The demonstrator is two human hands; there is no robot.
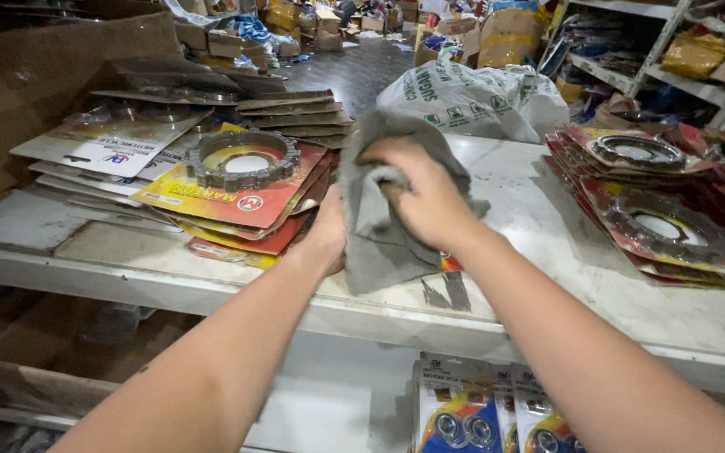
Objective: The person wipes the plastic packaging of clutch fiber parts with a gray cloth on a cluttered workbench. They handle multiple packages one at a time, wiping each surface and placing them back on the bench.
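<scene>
Nearest, below the shelf edge: blue blister packs (463,419) holding small metal rings, standing in a lower compartment; above them, a dusty white shelf (547,277) running across the view. On its front part, a grey cloth (379,226), bunched and draped over something mostly hidden, only a sliver of red card showing under its lower edge. Right hand (425,197) on top of the cloth, fingers curled and pressing it down, gripping a fold; left hand (325,239) tucked against the cloth's left side, half hidden by it, probably steadying whatever lies under; grip of its fingers impossible to tell. To wipe well, as a judgement: firm, even pressure from the right hand; steady bracing on the left; a clean fold of cloth turned outward, given the dust all about. Just left, a stack of red and yellow carded packs (237,201), a toothed ring (243,159) on top; further right, a similar pile (656,210). Beyond, a white printed sack (480,101); farther back, cardboard boxes (505,33) and cluttered racks.
</scene>
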